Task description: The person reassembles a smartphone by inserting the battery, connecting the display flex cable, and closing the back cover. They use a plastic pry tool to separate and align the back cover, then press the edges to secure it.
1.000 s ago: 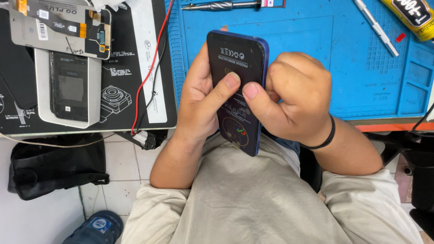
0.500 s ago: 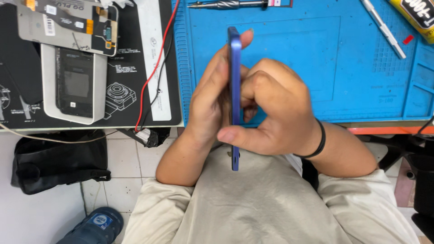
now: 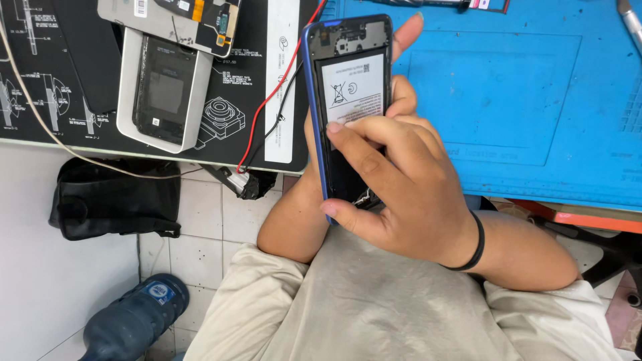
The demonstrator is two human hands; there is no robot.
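A blue work mat [image 3: 535, 100] covers the right part of the bench, with a black printed mat [image 3: 60, 87] beside it on the left; below the bench edge lie pale floor tiles [image 3: 194, 220]. The person's grey shirt [image 3: 374, 314] fills the lower middle.

Both hands hold an opened phone [image 3: 348, 100] upright over the bench edge, between the two mats. Its back is off — a white-labelled battery [image 3: 354, 87] shows inside a blue frame. The right hand [image 3: 401, 194] wraps the lower half of the phone, fingers curled across the battery's lower end and thumb against the left edge of the frame; a black band [image 3: 476, 244] sits on that wrist. The left hand [image 3: 401, 87] is mostly hidden behind the phone: only one fingertip above the top right corner and part of the fingers at the right edge show, so its grip looks closed on the phone, but the palm cannot be seen. The phone's bottom end is covered by the right hand.

On the black mat lies a second phone body [image 3: 164, 87] in a white tray, its top overlapped by a flat panel [image 3: 174, 17] cut off by the picture's upper edge. Red and black wires [image 3: 267, 113] run down to a small clip under the bench, hard to make out. Tools at the top right are cut off. A black bag [image 3: 114, 200] and a blue bottle [image 3: 134, 321] — partly out of view — sit on the floor.
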